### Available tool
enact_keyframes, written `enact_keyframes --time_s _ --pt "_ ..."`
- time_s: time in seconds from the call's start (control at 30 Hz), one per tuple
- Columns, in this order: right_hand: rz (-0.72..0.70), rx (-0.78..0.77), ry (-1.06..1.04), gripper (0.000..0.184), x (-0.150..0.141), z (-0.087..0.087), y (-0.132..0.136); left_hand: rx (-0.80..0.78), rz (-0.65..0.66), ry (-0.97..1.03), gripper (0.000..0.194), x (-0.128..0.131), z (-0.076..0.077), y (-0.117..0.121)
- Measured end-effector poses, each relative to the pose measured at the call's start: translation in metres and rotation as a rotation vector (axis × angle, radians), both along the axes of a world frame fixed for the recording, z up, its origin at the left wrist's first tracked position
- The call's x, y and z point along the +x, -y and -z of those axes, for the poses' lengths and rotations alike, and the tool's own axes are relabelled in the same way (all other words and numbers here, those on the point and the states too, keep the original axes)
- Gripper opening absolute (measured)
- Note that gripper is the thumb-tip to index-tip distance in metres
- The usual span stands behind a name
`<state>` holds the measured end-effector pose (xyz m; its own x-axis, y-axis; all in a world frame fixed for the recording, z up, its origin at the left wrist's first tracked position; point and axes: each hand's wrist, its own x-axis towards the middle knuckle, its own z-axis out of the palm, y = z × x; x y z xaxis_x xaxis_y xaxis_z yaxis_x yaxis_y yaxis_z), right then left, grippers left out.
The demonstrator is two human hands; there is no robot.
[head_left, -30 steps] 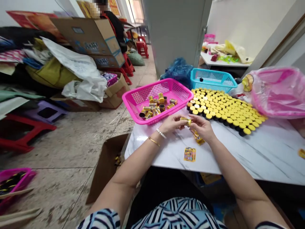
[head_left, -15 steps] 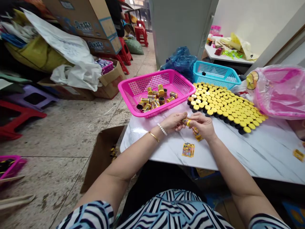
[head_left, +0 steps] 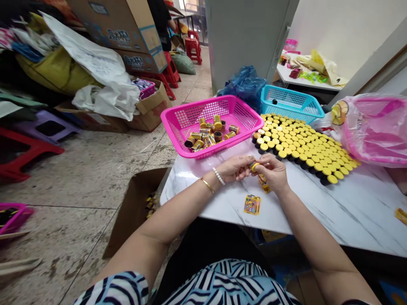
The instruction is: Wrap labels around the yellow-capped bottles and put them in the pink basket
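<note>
My left hand (head_left: 234,168) and my right hand (head_left: 272,171) meet above a white marble table (head_left: 203,199), both pinching a small yellow-and-black cylinder (head_left: 254,167). Just beneath my right hand lies a crumpled yellow printed label (head_left: 263,184). A flat printed card (head_left: 252,204) sits on the marble, near my hands and touching neither. Beyond them, a pink plastic basket (head_left: 190,146) holds several loose labelled cylinders. To the right stand rows of black cylinders with yellow caps (head_left: 302,146), packed closely together.
A turquoise plastic basket (head_left: 280,90) stands behind the capped rows, with a pink plastic bag (head_left: 375,129) to the right. An open cardboard box (head_left: 136,212) sits on the floor left of the table. Cartons, bags and red stools (head_left: 171,74) line the wall; a person (head_left: 160,21) stands far back.
My hands still hold the small cylinder and have turned it slightly. The whole view has shifted a little as my head moved. Nothing on the table has visibly moved.
</note>
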<state>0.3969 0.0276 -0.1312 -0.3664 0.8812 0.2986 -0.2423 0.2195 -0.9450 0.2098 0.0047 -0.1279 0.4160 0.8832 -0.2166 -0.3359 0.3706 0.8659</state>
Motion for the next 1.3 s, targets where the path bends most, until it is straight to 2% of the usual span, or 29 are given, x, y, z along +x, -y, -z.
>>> enact_keyframes --time_s 0.1,0.17,0.3,0.37,0.47,0.57,0.63,0.73,0.87,0.9,0.93,1.03,1.1,1.2,1.3 --pt "0.025 -0.022 0.001 0.028 -0.001 0.002 0.002 -0.029 -0.016 -0.065 0.053 0.003 -0.003 0.001" --pt "0.049 -0.031 -0.009 0.028 0.001 0.004 0.001 -0.074 -0.053 -0.029 0.053 0.004 -0.005 0.001" --pt "-0.051 -0.044 0.084 0.028 0.006 0.005 -0.006 -0.133 -0.123 0.014 0.047 0.004 -0.008 0.000" --pt "-0.070 0.045 0.142 0.030 0.009 0.002 -0.007 -0.150 -0.142 -0.036 0.048 0.004 -0.009 0.000" --pt "0.032 0.239 0.174 0.016 0.011 -0.006 -0.004 -0.147 -0.114 -0.028 0.048 0.005 -0.010 0.001" --pt "0.115 0.351 0.171 0.006 0.013 -0.010 -0.002 -0.117 -0.075 0.010 0.041 0.006 -0.013 0.004" --pt "0.100 0.377 0.199 0.013 0.015 -0.009 -0.003 -0.112 -0.074 -0.008 0.041 0.006 -0.013 0.004" --pt "0.061 0.396 0.295 0.035 0.017 -0.006 -0.005 -0.108 -0.068 -0.003 0.041 0.005 -0.011 0.003" --pt "0.049 0.325 0.342 0.068 0.016 -0.007 -0.003 -0.071 -0.114 0.034 0.044 0.005 -0.007 0.001" --pt "0.064 0.330 0.361 0.072 0.015 -0.008 -0.001 -0.061 -0.138 0.039 0.045 0.005 -0.007 0.001" --pt "0.090 0.360 0.390 0.069 0.015 -0.010 0.001 -0.055 -0.158 0.046 0.045 0.006 -0.007 0.001" --pt "0.201 0.494 0.483 0.043 0.013 -0.011 0.004 -0.084 -0.173 0.049 0.047 0.004 -0.006 0.001" --pt "0.254 0.515 0.477 0.031 0.013 -0.009 0.002 -0.106 -0.205 0.055 0.047 0.001 -0.006 -0.001" --pt "0.206 0.364 0.364 0.025 0.013 -0.008 -0.004 -0.022 -0.290 0.110 0.042 -0.004 -0.007 -0.001" --pt "0.120 0.187 0.272 0.025 0.013 -0.011 -0.009 0.040 -0.260 0.127 0.044 -0.006 -0.006 -0.001"
